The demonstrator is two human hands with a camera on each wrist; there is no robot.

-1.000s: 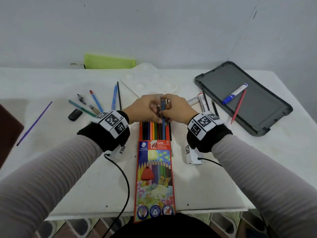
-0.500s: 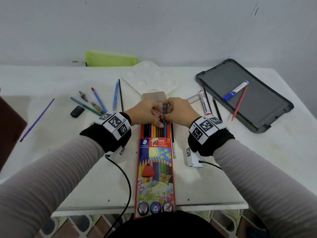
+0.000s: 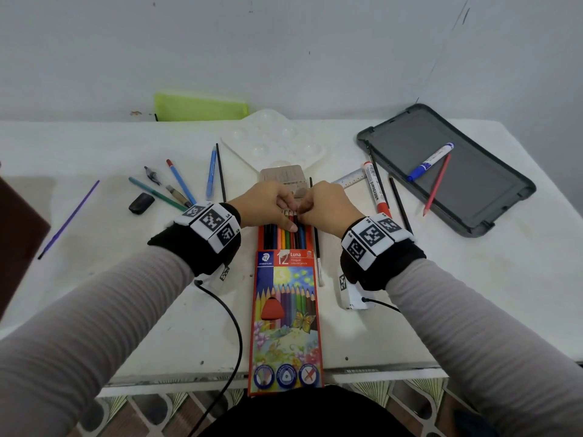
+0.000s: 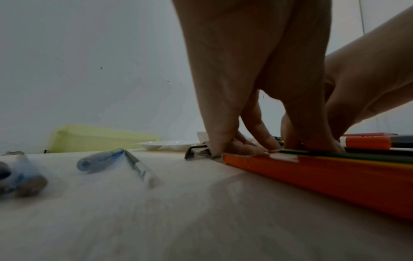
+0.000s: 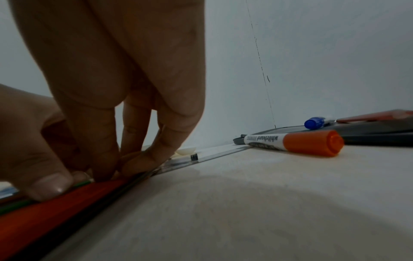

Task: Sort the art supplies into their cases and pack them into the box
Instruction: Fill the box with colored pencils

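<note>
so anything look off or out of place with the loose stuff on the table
One thing: a red pencil lies on the dark grey tray by the blue-capped marker, apart from the coloured pencil box in front of the person.

left hand (image 4: 257,98) | fingertips pressing coloured pencils (image 4: 335,156) | orange pencil case (image 4: 324,178)

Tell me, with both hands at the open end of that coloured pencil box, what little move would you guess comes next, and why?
Probably push the coloured pencils further down into the pencil box. Their ends stick out of its open end, and the left hand and right hand both have fingertips on them there. The box flap lies open beyond the hands, so closing it likely waits until the pencils sit fully inside.
</note>
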